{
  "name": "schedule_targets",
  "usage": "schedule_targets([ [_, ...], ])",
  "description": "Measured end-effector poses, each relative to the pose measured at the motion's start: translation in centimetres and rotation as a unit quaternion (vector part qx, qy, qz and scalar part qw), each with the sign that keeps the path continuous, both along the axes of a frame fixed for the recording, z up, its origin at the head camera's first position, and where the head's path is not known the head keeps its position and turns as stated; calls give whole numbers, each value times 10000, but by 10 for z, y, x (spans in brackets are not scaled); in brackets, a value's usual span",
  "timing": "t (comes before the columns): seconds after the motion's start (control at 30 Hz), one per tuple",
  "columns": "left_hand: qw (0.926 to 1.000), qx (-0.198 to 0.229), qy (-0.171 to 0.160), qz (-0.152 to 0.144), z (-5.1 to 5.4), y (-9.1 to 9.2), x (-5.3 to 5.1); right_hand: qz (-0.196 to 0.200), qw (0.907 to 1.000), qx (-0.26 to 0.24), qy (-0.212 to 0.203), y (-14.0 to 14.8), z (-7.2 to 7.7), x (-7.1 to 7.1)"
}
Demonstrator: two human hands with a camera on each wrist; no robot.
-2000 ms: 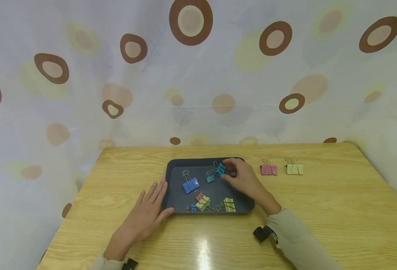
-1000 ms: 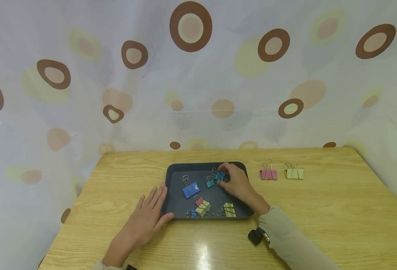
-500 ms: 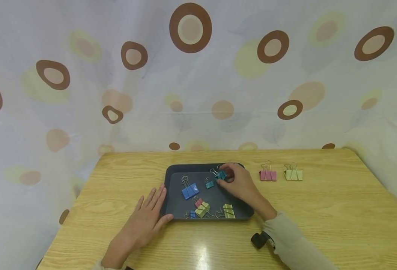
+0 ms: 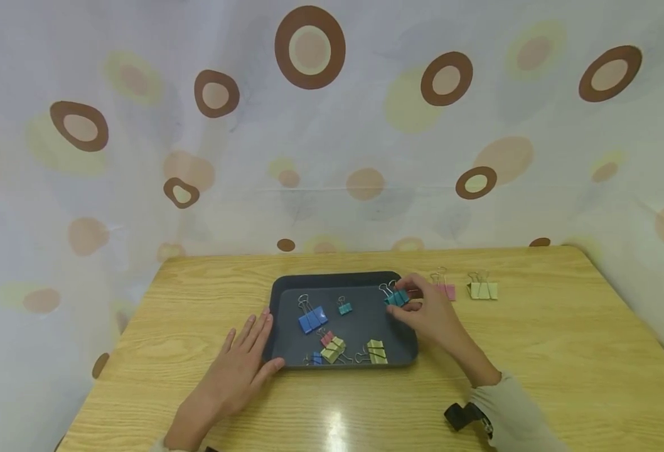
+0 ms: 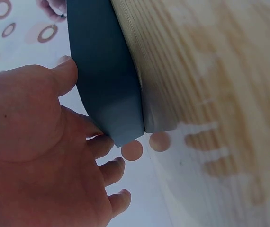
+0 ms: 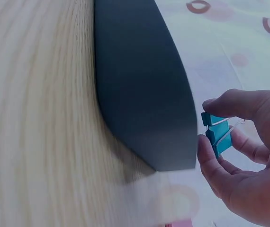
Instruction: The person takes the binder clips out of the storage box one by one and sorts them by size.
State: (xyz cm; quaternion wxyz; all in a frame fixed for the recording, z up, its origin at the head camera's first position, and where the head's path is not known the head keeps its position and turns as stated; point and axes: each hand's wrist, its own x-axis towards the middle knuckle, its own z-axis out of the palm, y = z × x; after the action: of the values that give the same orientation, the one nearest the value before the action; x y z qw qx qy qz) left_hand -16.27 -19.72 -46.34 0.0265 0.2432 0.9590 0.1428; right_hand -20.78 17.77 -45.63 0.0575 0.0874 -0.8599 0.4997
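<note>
My right hand (image 4: 436, 320) pinches a large teal binder clip (image 4: 396, 297) between thumb and fingers, above the right side of the dark tray (image 4: 366, 320). In the right wrist view the teal clip (image 6: 221, 136) is held beyond the top of the tray's wall (image 6: 144, 90). My left hand (image 4: 233, 373) lies with straight fingers against the tray's left edge, its thumb at the front corner. Inside the tray are a large blue clip (image 4: 312, 320), a small teal clip (image 4: 345, 309), a small red clip (image 4: 327, 339), two yellow clips (image 4: 376, 352) and a small blue clip (image 4: 317, 358).
On the wooden table (image 4: 535, 351), right of the tray, stand a pink binder clip (image 4: 450, 292), partly behind my right hand, and a pale yellow one (image 4: 484, 290). A patterned cloth (image 4: 253, 150) hangs behind the table's back edge.
My right hand first fingers the large teal clip at the tray's back, then lifts it and carries it right to the tray's right side. My left hand stays at the tray.
</note>
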Motion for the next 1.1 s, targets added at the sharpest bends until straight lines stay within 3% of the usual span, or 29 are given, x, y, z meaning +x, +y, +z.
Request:
schedule_targets([
  [0.27, 9997, 139, 188, -41, -9, -2, 2, -94, 9999, -21, 29, 30, -5, 15],
  [0.6, 9998, -15, 164, -91, -3, -1, 0, -303, 9995, 56, -68, 62, -8, 30],
  [0.87, 9998, -113, 164, -45, 1, -5, 1, -174, 9983, -96, -547, 85, -12, 26],
  [1.1, 9998, -135, 69, -96, -2, -3, 2, -438, 9939, 539, -853, 101, -23, 31],
])
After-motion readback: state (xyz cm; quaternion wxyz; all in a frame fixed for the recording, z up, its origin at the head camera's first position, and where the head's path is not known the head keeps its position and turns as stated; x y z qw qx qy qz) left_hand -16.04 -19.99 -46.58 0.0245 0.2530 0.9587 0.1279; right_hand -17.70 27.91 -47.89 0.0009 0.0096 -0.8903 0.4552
